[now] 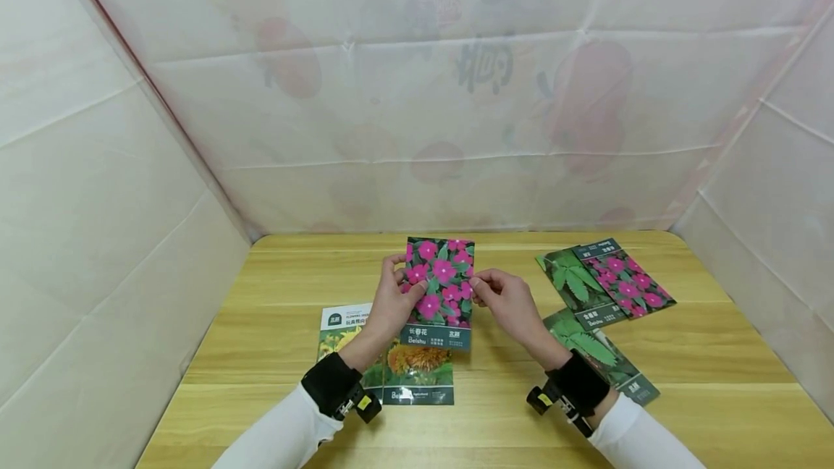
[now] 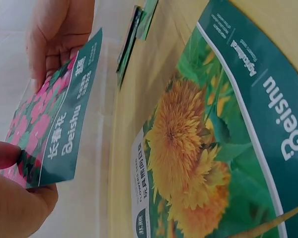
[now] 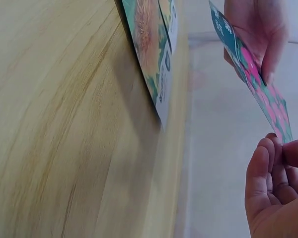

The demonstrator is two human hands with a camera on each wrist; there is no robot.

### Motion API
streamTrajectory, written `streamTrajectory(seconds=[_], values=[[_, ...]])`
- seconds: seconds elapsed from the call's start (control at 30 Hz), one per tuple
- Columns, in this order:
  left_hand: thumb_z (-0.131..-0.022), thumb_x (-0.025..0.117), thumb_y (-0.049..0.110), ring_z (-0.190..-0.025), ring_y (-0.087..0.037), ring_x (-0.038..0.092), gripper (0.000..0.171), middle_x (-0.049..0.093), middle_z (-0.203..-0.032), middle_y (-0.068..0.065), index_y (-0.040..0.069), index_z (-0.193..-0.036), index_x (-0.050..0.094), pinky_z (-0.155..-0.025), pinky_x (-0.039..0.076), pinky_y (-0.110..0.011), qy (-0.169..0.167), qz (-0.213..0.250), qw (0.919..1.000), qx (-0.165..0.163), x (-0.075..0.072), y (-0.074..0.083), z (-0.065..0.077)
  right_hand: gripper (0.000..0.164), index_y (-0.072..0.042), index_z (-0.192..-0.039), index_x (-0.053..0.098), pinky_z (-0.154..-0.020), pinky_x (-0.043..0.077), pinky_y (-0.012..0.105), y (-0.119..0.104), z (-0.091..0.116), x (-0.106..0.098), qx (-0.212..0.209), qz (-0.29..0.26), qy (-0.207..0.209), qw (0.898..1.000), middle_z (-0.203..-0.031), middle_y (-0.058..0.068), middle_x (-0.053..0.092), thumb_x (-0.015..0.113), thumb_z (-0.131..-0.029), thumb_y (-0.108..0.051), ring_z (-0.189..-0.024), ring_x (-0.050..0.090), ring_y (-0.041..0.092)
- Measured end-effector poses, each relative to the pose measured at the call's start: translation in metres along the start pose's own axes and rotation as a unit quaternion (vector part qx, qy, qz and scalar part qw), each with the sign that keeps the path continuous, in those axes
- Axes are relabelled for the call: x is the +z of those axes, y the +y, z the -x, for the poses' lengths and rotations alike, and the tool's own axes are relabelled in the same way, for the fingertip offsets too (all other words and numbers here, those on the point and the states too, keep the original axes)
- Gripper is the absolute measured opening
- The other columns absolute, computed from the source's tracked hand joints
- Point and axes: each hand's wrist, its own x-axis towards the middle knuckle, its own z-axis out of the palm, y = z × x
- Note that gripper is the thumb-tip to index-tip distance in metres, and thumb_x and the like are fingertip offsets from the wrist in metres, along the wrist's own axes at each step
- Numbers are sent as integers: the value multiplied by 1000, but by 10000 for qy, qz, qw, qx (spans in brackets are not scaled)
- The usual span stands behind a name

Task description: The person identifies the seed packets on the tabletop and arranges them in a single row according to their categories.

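A seed packet [image 1: 440, 294] with pink flowers and a dark green lower band is held up over the table, its printed face toward the head camera. My left hand [image 1: 392, 300] grips its left side, thumb across the front and fingers behind. On the right edge, my right hand [image 1: 510, 304] pinches the packet between thumb and fingertips; the right wrist view shows this pinch at the packet's edge [image 3: 283, 130]. Below it lie sunflower seed packets [image 1: 417, 376], partly hidden by the left forearm and the held packet. One fills much of the left wrist view, with its orange bloom [image 2: 181, 134].
At the right of the wooden table [image 1: 502, 425] lies another pink-flower packet [image 1: 627, 279], overlapping a green-leaf packet [image 1: 573, 281]. A second green-leaf packet [image 1: 625, 366] lies nearer, partly behind the right wrist. Pale fabric walls [image 1: 417, 114] enclose the table's back and sides.
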Motion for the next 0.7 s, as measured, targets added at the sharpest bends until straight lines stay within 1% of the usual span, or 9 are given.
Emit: streamTrajectory(seconds=[0.13,0.23,0.33,0.37,0.4,0.47,0.57,0.6,0.7], values=[[-104,60,6,-100,-28,69,53,61,-124,-18,7,-149,32,-77,61,-34,-86,-145,9998,100,-1,-1,1,21,-5,-114,72,-82,58,51,0,1,-1,10,42,-46,10000,-90,6,70,59,-108,-20,-90,68,36],[-104,63,13,-103,-28,66,54,59,-123,-16,8,-150,35,-79,58,-35,-105,-274,9993,249,-4,-4,3,21,-3,-113,71,-83,58,52,3,1,-4,83,33,-52,9999,-89,7,70,58,-108,-18,-89,68,35],[-105,63,21,-110,-28,62,55,56,-123,-14,8,-151,36,-85,56,-38,-127,-507,9973,510,-9,-9,5,21,-1,-113,71,-85,58,52,8,2,-7,266,-60,-84,9996,-88,8,69,58,-108,-16,-90,69,35],[-106,63,23,-113,-28,61,54,56,-124,-13,8,-151,36,-86,56,-39,-154,-599,9960,646,-12,-15,3,21,0,-113,71,-86,58,52,9,3,-9,326,-101,-100,9994,-88,9,69,58,-108,-16,-90,69,36],[-106,63,24,-115,-28,60,55,55,-124,-13,8,-151,37,-89,56,-39,-139,-670,9951,711,-14,-16,4,21,1,-112,71,-86,59,53,11,3,-10,391,-127,-109,9991,-88,9,69,58,-108,-15,-90,69,37],[-106,62,26,-118,-29,58,54,54,-125,-15,6,-150,38,-93,54,-40,-114,-893,9920,886,-18,-19,4,22,2,-113,71,-86,59,52,14,4,-14,474,-153,-161,9986,-87,9,69,58,-108,-15,-91,69,38],[-106,62,20,-118,-29,57,50,54,-127,-19,5,-149,42,-97,52,-43,-24,-1081,9902,879,-24,-18,4,22,4,-112,71,-84,60,51,19,7,-20,503,-132,-228,9984,-86,9,69,58,-108,-14,-90,69,40],[-105,63,19,-119,-29,57,49,54,-128,-20,7,-148,43,-98,51,-44,31,-1117,9909,758,-26,-13,6,22,4,-112,71,-83,60,50,20,8,-22,501,-118,-244,9984,-86,9,69,58,-108,-14,-89,68,40],[-105,64,15,-120,-27,56,49,54,-130,-21,7,-148,45,-100,48,-44,89,-1265,9900,618,-33,-11,7,22,5,-112,70,-79,61,47,24,11,-29,526,-85,-288,9982,-84,9,68,58,-108,-13,-86,68,37]])
